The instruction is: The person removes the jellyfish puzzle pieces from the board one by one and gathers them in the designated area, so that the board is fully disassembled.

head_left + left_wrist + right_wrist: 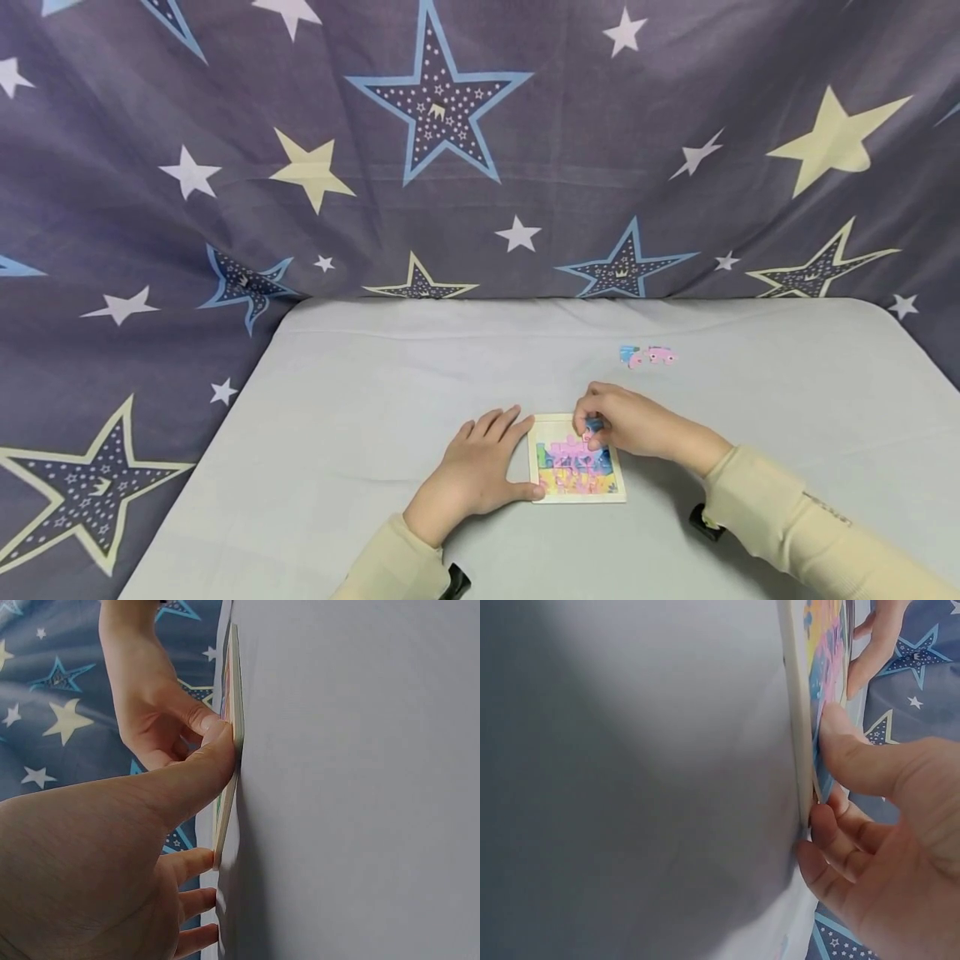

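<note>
A small square jigsaw puzzle tray (585, 499) with a pale rim lies on the table. Joined pink, blue and yellow pieces (572, 479) fill its lower part. My left hand (480, 471) rests along the tray's left side, fingers spread, with the thumb on the lower left corner. At the upper right of the tray my right hand (626, 421) pinches a blue puzzle piece (594, 425) between thumb and fingers. In the right wrist view this piece (824, 782) is tilted close by the tray's rim, partly covered by the thumb.
Beyond the tray, a blue and pink puzzle piece (628, 356) and a pink one (662, 355) lie on the grey-white tabletop (375, 375). A dark star-patterned cloth (465, 208) hangs behind the table's far edge and down its left side.
</note>
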`<state>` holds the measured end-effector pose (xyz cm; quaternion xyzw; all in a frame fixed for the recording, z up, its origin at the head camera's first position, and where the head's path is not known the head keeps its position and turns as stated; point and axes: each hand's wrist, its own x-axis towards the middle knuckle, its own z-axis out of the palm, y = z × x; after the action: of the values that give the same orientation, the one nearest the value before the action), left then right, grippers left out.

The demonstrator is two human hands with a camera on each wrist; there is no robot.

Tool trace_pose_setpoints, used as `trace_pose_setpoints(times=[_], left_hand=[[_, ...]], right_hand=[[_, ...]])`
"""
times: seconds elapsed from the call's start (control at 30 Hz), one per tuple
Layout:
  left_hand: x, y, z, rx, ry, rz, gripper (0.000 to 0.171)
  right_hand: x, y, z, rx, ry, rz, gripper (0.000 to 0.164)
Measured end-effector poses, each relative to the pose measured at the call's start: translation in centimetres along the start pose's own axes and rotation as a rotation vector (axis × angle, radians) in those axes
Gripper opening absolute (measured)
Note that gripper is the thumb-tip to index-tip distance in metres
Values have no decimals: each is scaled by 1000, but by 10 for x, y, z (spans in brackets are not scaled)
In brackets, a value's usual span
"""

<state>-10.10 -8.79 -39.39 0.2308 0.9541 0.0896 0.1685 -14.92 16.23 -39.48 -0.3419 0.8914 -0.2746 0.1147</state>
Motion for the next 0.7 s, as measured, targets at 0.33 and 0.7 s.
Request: trace_pose_setpoints(times=[0.33, 0.7], left_hand=[[0, 0, -1, 1, 4, 4, 91], [1, -1, 0, -1, 12, 11, 92]], right_hand=[[-6, 0, 3, -6, 60, -60, 29], [-8, 0, 4, -23, 105, -28, 27]])
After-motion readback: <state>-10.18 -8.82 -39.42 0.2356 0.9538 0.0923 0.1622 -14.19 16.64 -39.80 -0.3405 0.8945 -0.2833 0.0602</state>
